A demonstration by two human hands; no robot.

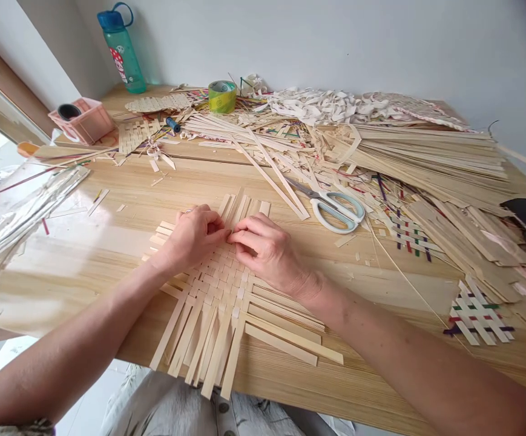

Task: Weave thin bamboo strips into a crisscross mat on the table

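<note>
On my feed, the left hand (190,239) and right hand (267,248) are curled closed, pinching strips (239,206) into a half-woven bamboo mat (226,290), which lies mid-way along the worktop (108,242), loose ends fanning out.

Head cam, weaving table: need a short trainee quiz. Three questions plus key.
1. True or false: the left hand and the right hand are both on the woven strip mat.
2. Which is nearest the right hand? A. scissors B. roll of tape C. water bottle
3. The small woven sample at lower right has coloured strips. Name two of the colours.

Key: 1. True. 2. A. 3. Green and red.
</note>
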